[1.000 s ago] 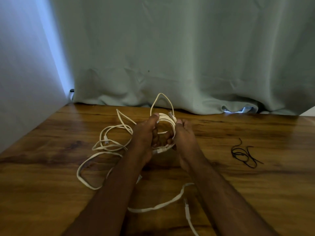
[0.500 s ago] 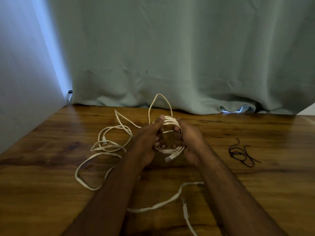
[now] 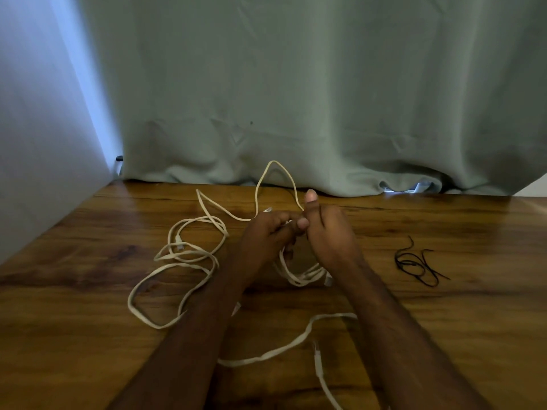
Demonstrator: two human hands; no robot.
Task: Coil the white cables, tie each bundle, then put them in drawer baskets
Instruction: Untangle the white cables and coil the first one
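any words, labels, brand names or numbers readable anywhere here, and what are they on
None: no readable text shows in the head view.
white cables: no print visible; the connectors are too small and blurred to tell.
black tie: no marking.
curtain and wooden table: plain, no writing.
left hand and right hand cover part of the coil, so anything there is hidden.

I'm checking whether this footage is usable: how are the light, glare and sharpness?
Head view: dim; daylight leaks past the green curtain at its left edge and hem; soft glare streaks the brown wooden table; wide-angle bending at the borders; the coiled white cable between the left hand and right hand looks slightly soft.
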